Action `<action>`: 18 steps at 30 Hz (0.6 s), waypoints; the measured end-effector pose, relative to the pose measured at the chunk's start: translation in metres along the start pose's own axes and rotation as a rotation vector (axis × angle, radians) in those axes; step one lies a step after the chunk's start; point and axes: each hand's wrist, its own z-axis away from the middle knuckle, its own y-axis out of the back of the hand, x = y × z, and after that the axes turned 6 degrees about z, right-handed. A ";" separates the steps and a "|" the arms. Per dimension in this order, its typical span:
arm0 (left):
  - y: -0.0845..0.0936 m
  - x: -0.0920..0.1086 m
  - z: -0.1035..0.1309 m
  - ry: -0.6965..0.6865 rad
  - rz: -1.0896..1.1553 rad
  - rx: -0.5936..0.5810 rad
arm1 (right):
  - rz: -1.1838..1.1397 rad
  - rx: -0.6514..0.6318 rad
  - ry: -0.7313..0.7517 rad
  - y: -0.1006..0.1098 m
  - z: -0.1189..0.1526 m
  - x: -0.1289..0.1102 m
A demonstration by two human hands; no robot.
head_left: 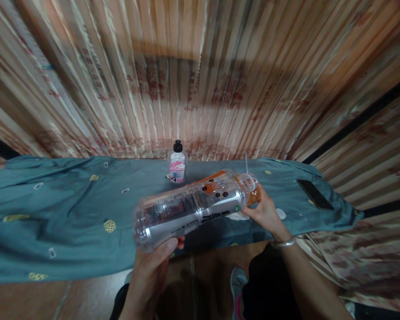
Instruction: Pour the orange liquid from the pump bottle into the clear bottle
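Observation:
A large clear plastic bottle [191,209] with a silver and orange printed label lies tilted across my view, above the table. My left hand [156,262] grips its lower left end from below, thumb along the side. At the other end, my right hand [265,209] is closed around an amber-orange part [254,195] by the bottle's neck. I cannot tell whether that part belongs to the bottle or is a separate cup. A thin pale stick or straw [246,162] rises behind it. Beyond the bottle stands a small clear squeeze bottle [178,164] with a black cap and pink label.
A teal patterned cloth [76,213] covers the long table. A dark phone [315,194] lies at the right. Something white and round [281,214] shows beside my right wrist. Pleated curtains [186,80] hang behind, and dark bars [360,120] cross at the right.

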 end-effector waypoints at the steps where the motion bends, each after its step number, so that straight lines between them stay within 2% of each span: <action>1: 0.000 0.000 0.000 0.005 -0.002 -0.006 | -0.003 -0.002 -0.006 0.000 0.000 0.001; 4: 0.001 0.000 -0.001 0.021 0.002 -0.014 | -0.010 -0.012 -0.027 -0.001 0.000 0.002; 8: 0.001 -0.001 0.000 -0.010 0.052 0.032 | -0.011 0.000 -0.028 -0.001 0.000 0.001; 18: 0.006 0.002 0.000 0.013 -0.022 -0.019 | -0.019 -0.015 0.009 -0.001 0.001 -0.001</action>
